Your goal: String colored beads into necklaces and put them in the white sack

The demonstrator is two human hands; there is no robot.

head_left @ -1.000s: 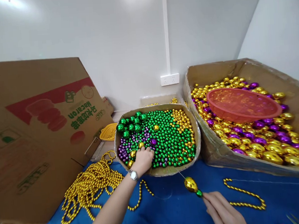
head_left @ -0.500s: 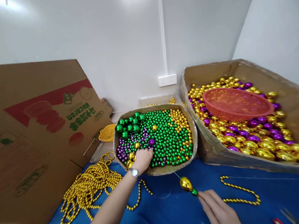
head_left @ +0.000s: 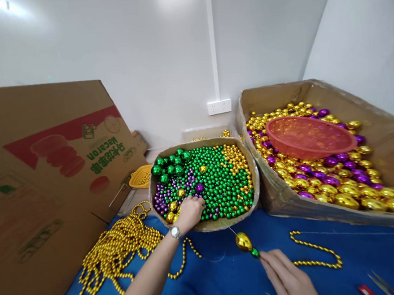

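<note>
My left hand reaches into a round cardboard tray filled with small green, purple and gold beads. Its fingers are curled down among the beads near a purple bead; what they pinch is hidden. My right hand rests low on the blue cloth. It pinches the end of a thin needle or wire that carries a large gold bead and a small green bead. A watch is on my left wrist.
A big cardboard box at the right holds large gold and purple beads and an orange plastic bowl. Gold bead strings pile at the left; another gold bead strand lies at the right. Flattened cartons lean left. Scissors lie at the bottom right.
My left hand has shifted slightly among the beads in the tray. My right hand with the threaded gold and green beads has stayed about where it was; the view drifted a little.
</note>
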